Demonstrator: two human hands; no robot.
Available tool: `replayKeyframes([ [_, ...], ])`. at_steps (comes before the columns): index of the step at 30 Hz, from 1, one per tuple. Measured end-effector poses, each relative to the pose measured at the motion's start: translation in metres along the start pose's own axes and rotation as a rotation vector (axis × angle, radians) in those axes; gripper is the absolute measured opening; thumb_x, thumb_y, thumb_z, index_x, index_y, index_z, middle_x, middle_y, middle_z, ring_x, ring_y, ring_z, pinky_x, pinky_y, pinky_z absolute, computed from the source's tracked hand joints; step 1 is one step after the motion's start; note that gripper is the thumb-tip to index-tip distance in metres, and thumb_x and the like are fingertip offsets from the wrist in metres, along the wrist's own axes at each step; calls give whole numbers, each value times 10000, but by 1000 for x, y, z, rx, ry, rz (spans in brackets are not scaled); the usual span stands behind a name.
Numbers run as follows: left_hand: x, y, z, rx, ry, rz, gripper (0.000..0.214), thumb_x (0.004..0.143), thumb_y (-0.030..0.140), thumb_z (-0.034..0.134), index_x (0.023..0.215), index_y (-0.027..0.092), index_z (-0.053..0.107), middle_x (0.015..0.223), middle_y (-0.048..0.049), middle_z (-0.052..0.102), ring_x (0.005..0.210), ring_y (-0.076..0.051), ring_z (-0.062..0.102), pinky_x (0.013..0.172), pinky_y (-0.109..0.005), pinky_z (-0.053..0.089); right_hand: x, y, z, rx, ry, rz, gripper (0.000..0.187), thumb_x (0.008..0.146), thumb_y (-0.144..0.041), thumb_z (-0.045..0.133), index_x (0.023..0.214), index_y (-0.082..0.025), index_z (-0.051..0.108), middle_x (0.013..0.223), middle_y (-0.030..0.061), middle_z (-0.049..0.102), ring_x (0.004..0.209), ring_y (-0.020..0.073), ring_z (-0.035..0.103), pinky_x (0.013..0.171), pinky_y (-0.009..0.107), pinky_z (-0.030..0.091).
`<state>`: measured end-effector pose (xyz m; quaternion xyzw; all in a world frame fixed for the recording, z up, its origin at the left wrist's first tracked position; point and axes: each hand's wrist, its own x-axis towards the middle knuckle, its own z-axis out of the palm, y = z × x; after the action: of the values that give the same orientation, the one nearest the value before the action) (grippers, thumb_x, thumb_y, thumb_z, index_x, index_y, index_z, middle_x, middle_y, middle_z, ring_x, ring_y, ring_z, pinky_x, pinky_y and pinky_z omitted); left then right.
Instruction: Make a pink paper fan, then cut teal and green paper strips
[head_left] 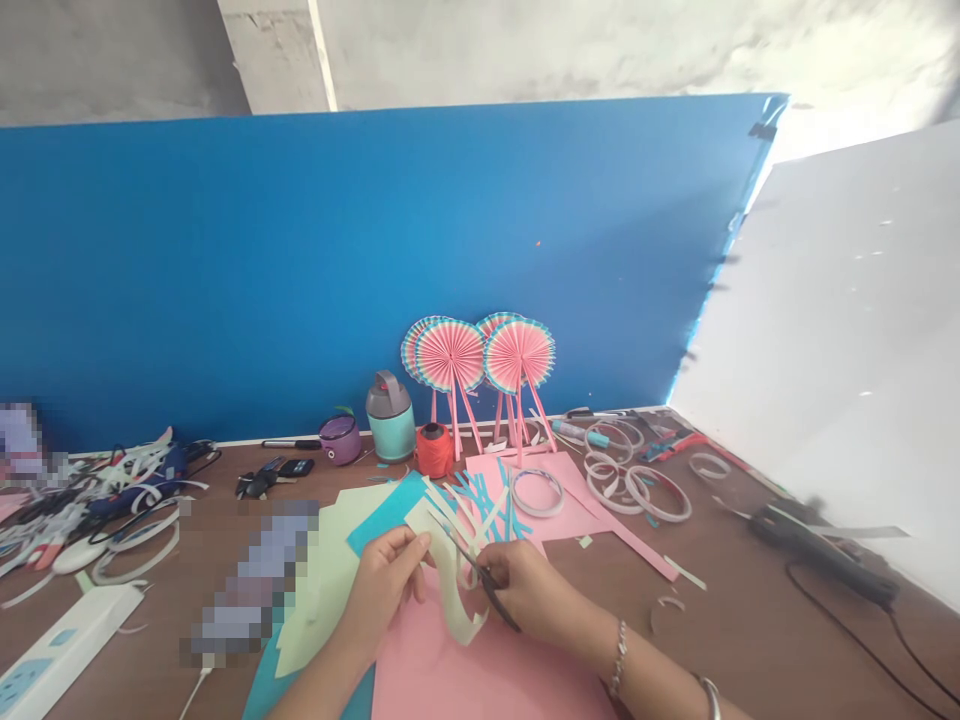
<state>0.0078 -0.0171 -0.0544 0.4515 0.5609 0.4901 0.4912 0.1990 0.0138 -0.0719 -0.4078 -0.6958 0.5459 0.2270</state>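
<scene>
Pale green paper (448, 566) sitting pinched in left hand (382, 588), right hand (529, 592) clamping scissors (489, 592) just beside it; narrow fringe (448, 508) risking tearing if blades twist

The person's right forearm (577, 635) wears a thin, silver-coloured metal bracelet (619, 658) around the wrist, made of small links or beads, too small to tell which. Farther up the same forearm sits a narrow, smooth, silvery metal bangle (709, 697), cut off by the lower edge of the view. The long, slender left forearm (322, 680), the left hand (382, 585) and the right hand (532, 595) are bare.
</scene>
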Motion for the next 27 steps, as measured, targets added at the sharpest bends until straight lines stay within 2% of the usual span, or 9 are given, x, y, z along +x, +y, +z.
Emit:
replayKeyframes([
  [4,0,0,0,9,2,17,327,749,451,572,581,171,577,319,58,437,373,-74,331,457,-206,264,0,-1,0,-1,-4,16,90,645,-180,580,718,-145,619,479,-59,427,406,60,346,368,164,245],
  [12,-5,6,4,79,-6,-1,311,730,437,587,553,182,560,324,68,442,311,-54,268,376,-203,174,0,0,0,-5,9,0,130,645,-198,596,761,-149,626,497,-55,469,416,65,361,381,169,266],
  [17,-6,8,6,75,-2,35,308,727,426,589,537,185,568,318,57,445,328,-72,338,383,-205,203,1,-3,-1,-29,20,27,116,643,-210,610,740,-151,634,479,-61,435,415,64,324,381,177,246],
  [22,-7,8,6,79,2,14,298,726,425,587,544,189,579,318,56,448,315,-74,314,380,-211,191,0,-6,-1,-71,46,17,67,642,-208,614,682,-155,618,465,-64,399,415,62,326,379,176,228],
  [27,-8,10,7,108,-13,32,309,737,418,584,530,189,576,322,54,444,354,-88,365,425,-211,247,0,-2,1,-30,19,8,117,653,-209,593,750,-156,631,492,-49,487,415,69,357,383,182,249],
])
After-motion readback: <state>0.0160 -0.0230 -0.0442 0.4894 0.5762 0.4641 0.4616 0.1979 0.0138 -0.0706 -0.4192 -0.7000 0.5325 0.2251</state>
